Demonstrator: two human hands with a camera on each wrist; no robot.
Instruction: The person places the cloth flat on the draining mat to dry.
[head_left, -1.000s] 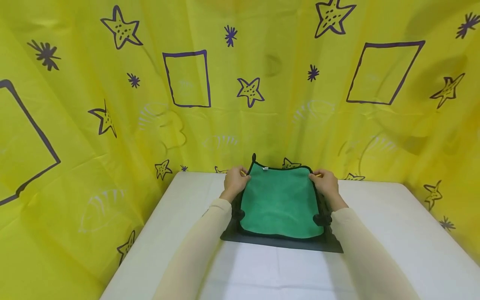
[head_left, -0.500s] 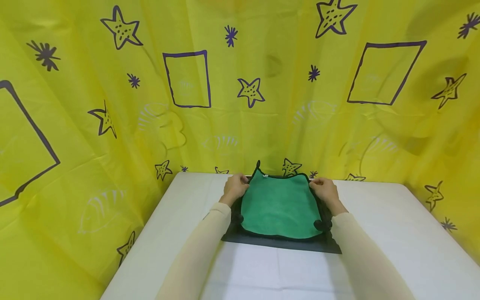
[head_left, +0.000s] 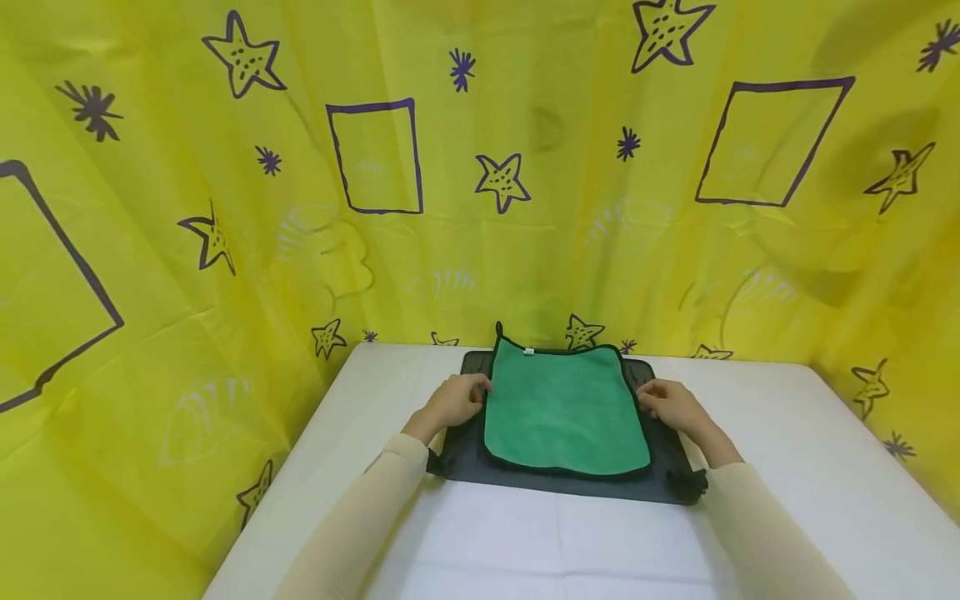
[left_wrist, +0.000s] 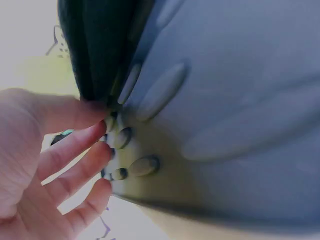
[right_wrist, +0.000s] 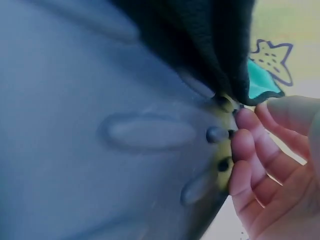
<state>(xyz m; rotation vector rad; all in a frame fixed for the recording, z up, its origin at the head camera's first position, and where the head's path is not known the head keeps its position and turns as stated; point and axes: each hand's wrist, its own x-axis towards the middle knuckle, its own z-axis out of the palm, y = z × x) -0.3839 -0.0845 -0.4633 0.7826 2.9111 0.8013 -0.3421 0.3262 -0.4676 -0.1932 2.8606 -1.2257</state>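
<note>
A green cloth (head_left: pixel 562 408) with black trim, a hanging loop and a small white tag lies spread over a dark grey tray (head_left: pixel 525 482). My left hand (head_left: pixel 454 402) pinches the cloth's left edge between thumb and index finger; the left wrist view shows its dark folds (left_wrist: pixel 100 45) at the fingertips. On the opposite side my right hand (head_left: pixel 673 405) pinches the right edge, where the right wrist view shows the black trim and a bit of green (right_wrist: pixel 261 82). Oval ridges and small holes mark the tray's surface (right_wrist: pixel 150 132) in the wrist views.
The tray stands on a white-covered table (head_left: pixel 765 450), towards its far edge. Right behind that edge hangs a yellow curtain (head_left: pixel 555 250) with stars and rectangles, continuing along both sides. Black devices (head_left: pixel 686 485) sit under the wrists.
Both hands have slid nearer along the cloth's sides and spread outward. The cloth's upper edge has come down and lies flatter; the tray's far corners have come into sight.
</note>
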